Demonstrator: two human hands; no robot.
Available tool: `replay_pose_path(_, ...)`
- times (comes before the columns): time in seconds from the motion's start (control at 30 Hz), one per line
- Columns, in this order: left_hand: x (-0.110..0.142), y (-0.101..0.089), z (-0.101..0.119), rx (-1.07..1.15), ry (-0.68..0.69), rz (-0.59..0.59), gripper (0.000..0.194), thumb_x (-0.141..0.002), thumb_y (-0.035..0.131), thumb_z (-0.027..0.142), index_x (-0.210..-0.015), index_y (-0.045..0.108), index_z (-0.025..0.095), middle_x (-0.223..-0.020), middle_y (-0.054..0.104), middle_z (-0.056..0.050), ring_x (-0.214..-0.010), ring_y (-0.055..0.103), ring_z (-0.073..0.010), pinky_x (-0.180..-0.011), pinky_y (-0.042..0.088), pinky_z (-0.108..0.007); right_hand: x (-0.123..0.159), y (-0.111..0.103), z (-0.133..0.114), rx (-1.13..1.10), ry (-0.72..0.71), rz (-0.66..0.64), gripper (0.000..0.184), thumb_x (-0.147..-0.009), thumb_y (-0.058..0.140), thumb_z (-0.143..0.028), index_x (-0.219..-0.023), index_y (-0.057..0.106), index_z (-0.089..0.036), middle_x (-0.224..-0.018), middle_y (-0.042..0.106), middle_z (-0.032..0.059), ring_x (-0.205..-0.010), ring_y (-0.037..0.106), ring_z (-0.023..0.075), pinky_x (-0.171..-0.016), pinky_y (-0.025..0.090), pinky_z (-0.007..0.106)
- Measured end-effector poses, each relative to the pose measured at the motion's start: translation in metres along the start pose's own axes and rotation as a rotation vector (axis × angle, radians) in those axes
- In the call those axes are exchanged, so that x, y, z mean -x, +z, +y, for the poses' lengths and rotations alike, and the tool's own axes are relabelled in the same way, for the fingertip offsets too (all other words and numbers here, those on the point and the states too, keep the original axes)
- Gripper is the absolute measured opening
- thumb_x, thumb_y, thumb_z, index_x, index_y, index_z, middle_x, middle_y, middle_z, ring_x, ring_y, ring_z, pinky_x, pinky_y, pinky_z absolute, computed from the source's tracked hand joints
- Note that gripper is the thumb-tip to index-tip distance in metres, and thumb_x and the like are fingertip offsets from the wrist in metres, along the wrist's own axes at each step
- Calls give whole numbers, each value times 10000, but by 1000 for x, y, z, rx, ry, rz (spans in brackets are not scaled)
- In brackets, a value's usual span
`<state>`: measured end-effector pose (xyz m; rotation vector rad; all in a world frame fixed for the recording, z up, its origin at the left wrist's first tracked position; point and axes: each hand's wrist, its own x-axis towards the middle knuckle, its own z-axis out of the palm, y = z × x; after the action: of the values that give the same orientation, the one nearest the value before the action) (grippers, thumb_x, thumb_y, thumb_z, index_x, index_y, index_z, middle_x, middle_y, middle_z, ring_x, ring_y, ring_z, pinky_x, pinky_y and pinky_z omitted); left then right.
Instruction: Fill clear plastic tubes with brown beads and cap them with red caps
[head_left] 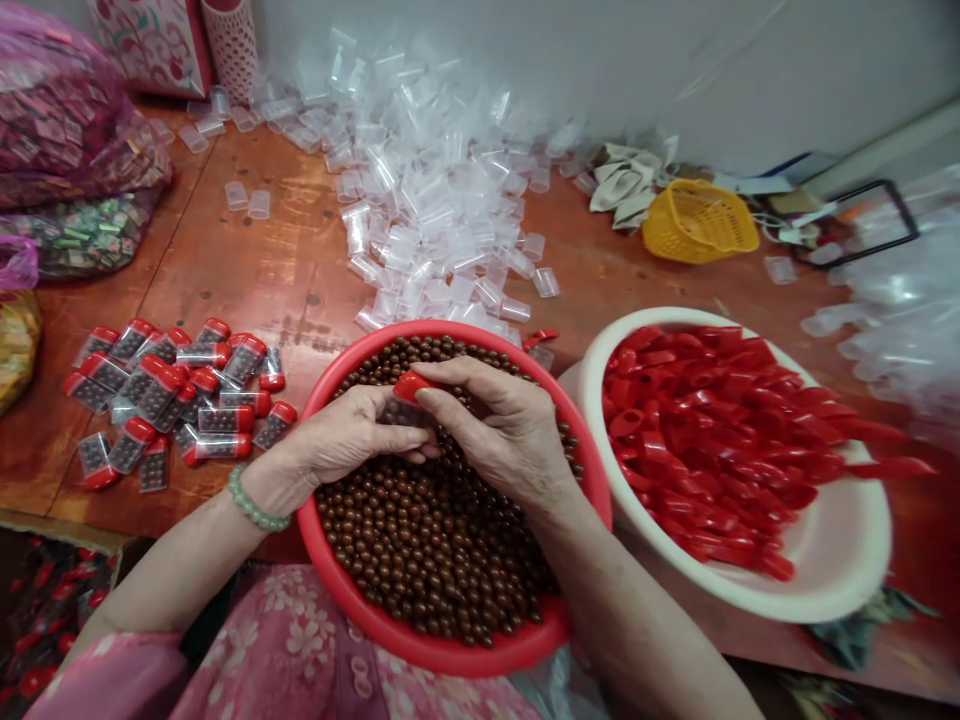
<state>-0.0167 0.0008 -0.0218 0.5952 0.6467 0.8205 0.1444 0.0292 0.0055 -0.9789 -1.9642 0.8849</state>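
Note:
My left hand and my right hand meet over a red plastic basin filled with small brown beads. Between their fingers is a small clear tube with a red cap. My left fingers wrap its lower body, and my right fingertips press on the cap, which hides most of the tube. To the right, a white basin holds many loose red caps. Several filled, capped tubes lie on the table left of my left hand.
The hands work over a brown wooden table. A large heap of clear empty tubes lies behind the red basin. A yellow basket sits at the back right, and bulging plastic bags fill the back left.

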Motion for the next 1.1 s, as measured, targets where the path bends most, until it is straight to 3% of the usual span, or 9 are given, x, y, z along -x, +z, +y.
replay_pose_path(0.17,2,3,3,-49,-1,2,345,-627,836,290,-842,648,97,-731,664,-20,-679,612,-99,-676,468,-228,1,-6,2,38,30,-16,135,-875,628,-237,-983,709,-231,-929,751,34,-851,704,182,-778,578,324)
replay_pose_path(0.3,1,5,5,-182,43,31,216,-694,756,227,-801,615,103,-693,629,-3,-643,568,-85,-646,441,-221,0,-9,3,13,33,-60,134,-882,626,-235,-996,696,-223,-945,746,31,-863,701,174,-790,571,314)
replay_pose_path(0.57,2,4,1,-132,23,3,214,-667,728,256,-743,594,106,-653,591,-1,-606,553,-90,-616,453,-229,0,-3,3,161,-115,-71,113,-889,601,-216,-966,682,-227,-875,736,34,-826,695,185,-772,575,334)
replay_pose_path(0.73,1,4,2,-267,36,-9,107,-737,655,182,-719,566,125,-623,580,13,-569,540,-88,-615,453,-238,1,-10,7,80,-32,-136,114,-885,617,-218,-971,689,-234,-898,732,31,-830,694,180,-759,576,319)
replay_pose_path(0.87,-1,7,4,-252,24,-14,58,-751,609,111,-743,556,132,-619,570,28,-565,528,-82,-613,443,-232,2,-16,9,64,6,-133,108,-879,629,-231,-959,701,-240,-922,740,37,-851,701,193,-772,581,335)
replay_pose_path(1.1,-3,6,1,-300,3,-23,72,-753,574,60,-771,567,130,-618,549,40,-550,508,-71,-580,438,-211,5,-11,3,147,-110,-140,136,-863,638,-158,-965,683,-236,-882,738,36,-827,697,184,-763,581,332)
